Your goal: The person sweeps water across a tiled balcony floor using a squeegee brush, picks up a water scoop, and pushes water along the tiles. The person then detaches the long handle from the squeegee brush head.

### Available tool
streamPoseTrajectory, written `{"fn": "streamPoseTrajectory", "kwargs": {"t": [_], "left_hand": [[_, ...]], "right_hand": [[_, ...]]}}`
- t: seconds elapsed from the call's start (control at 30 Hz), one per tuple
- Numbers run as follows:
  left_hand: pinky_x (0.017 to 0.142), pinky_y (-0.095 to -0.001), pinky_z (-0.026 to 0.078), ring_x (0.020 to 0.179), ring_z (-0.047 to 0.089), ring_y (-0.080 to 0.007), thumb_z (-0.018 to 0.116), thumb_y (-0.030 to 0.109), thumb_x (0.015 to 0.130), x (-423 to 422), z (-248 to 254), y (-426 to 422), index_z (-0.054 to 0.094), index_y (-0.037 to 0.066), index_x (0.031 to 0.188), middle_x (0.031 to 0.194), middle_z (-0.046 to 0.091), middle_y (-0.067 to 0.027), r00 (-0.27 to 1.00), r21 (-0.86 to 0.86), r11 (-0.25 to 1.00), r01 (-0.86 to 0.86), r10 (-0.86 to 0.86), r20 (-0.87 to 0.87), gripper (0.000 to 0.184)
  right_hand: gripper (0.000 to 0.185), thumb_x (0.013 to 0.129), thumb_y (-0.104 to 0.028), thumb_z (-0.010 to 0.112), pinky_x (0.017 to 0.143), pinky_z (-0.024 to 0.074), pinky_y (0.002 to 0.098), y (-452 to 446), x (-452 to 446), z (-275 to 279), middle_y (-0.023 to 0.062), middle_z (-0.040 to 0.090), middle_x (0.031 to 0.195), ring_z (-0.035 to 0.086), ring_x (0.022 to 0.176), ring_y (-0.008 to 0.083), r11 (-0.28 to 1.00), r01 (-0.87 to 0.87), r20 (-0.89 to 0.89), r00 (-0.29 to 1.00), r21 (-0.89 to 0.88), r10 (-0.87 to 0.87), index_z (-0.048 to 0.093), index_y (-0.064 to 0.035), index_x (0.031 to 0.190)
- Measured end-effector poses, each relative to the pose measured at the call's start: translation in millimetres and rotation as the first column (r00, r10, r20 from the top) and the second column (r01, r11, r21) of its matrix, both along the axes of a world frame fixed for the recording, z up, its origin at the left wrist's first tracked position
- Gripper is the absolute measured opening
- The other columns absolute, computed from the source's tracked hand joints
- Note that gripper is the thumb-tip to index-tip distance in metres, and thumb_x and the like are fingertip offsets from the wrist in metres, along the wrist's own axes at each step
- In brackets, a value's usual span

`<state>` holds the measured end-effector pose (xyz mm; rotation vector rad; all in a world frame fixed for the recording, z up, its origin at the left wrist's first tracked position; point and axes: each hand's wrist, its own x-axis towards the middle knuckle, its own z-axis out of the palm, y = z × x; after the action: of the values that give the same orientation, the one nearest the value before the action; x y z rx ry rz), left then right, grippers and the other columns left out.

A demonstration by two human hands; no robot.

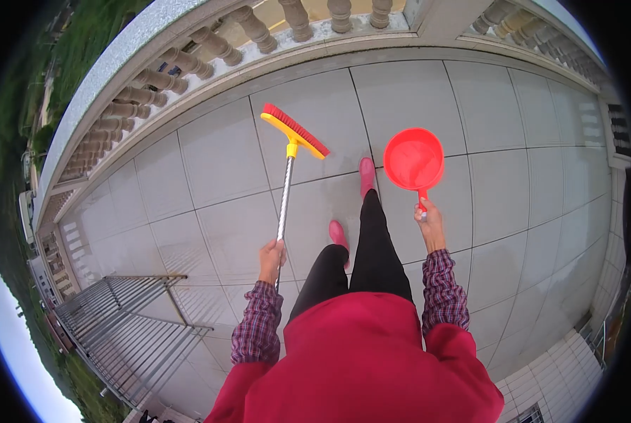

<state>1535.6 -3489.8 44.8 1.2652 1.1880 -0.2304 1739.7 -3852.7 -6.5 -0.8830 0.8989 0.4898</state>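
Note:
My left hand (271,261) is closed round the silver, spiral-patterned pole of a floor scrub brush (286,190). The brush has a yellow head with red bristles, and it points ahead of me to the left. In my right hand (432,218) is the short handle of a red plastic water dipper (414,159). Its round bowl faces up toward me, held out in front. Whether it contains any water I cannot tell for sure. Both forearms wear checked sleeves under a red garment.
Large grey tiles (414,92) cover the balcony floor. A stone balustrade (255,32) curves along the front and left. On the left stands a metal rack (128,317) of parallel bars. My pink boots (367,176) are on the tiles between brush and dipper.

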Motion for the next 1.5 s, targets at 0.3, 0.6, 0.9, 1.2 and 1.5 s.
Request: {"fn": "streamPoseTrajectory", "kwargs": {"t": [0.3, 0.6, 0.9, 1.2, 1.5], "left_hand": [[0.041, -0.0206, 0.029, 0.047, 0.038, -0.0045, 0.054, 0.012, 0.079, 163.5, -55.3, 6.1, 0.056, 0.000, 0.089, 0.057, 0.046, 0.0031, 0.976, 0.091, 0.972, 0.217, -0.217, -0.006, 0.017], [0.049, -0.0203, 0.031, 0.058, 0.039, -0.0041, 0.054, 0.014, 0.078, 295.7, -68.6, 43.8, 0.056, -0.001, 0.101, 0.066, 0.050, 0.0039, 0.899, 0.203, 0.878, 0.434, -0.436, -0.039, 0.028], [0.057, -0.0211, 0.036, 0.065, 0.044, -0.0059, 0.056, 0.016, 0.077, 376.1, -46.4, 62.2, 0.055, -0.002, 0.103, 0.073, 0.054, 0.0019, 0.836, 0.290, 0.792, 0.537, -0.545, -0.058, 0.031], [0.066, -0.0214, 0.038, 0.074, 0.046, -0.0079, 0.059, 0.018, 0.077, 407.5, -46.3, 81.6, 0.051, -0.005, 0.108, 0.084, 0.056, -0.0018, 0.791, 0.438, 0.712, 0.549, -0.612, 0.005, 0.040], [0.070, -0.0248, 0.042, 0.079, 0.055, -0.0128, 0.062, 0.019, 0.073, 429.9, -53.7, 71.0, 0.055, 0.001, 0.105, 0.090, 0.061, -0.0090, 0.813, 0.471, 0.712, 0.521, -0.582, -0.019, 0.038]], "right_hand": [[0.024, 0.078, -0.006, 0.051, 0.037, 0.0290, 0.0205, 87.4, 190.4, 69.8, 0.0008, 0.043, 0.057, 0.038, 0.044, 0.0073, 0.968, -0.205, 0.195, 0.953, -0.144, 0.231, 0.048, 0.0015, 0.100], [0.028, 0.075, -0.007, 0.050, 0.037, 0.0304, 0.0238, 81.4, 325.2, 67.0, 0.0008, 0.044, 0.057, 0.041, 0.045, 0.0072, 0.733, -0.242, 0.282, 0.811, -0.635, 0.512, 0.052, 0.0020, 0.102], [0.013, 0.075, -0.004, 0.051, 0.034, 0.0271, 0.0223, 39.7, 370.8, 46.1, 0.0010, 0.042, 0.055, 0.037, 0.041, 0.0076, 0.955, -0.122, 0.079, 0.986, -0.272, 0.148, 0.053, 0.0020, 0.087], [0.023, 0.075, -0.006, 0.052, 0.037, 0.0272, 0.0214, 42.6, 397.8, 97.2, -0.0006, 0.041, 0.055, 0.037, 0.043, 0.0061, 0.944, -0.109, 0.238, 0.953, -0.311, 0.189, 0.051, 0.0039, 0.096], [0.036, 0.076, -0.009, 0.050, 0.040, 0.0264, 0.0204, 69.8, 440.6, 160.0, -0.0033, 0.038, 0.058, 0.035, 0.046, 0.0043, 0.805, -0.124, 0.412, 0.808, -0.580, 0.421, 0.047, 0.0045, 0.110]]}}
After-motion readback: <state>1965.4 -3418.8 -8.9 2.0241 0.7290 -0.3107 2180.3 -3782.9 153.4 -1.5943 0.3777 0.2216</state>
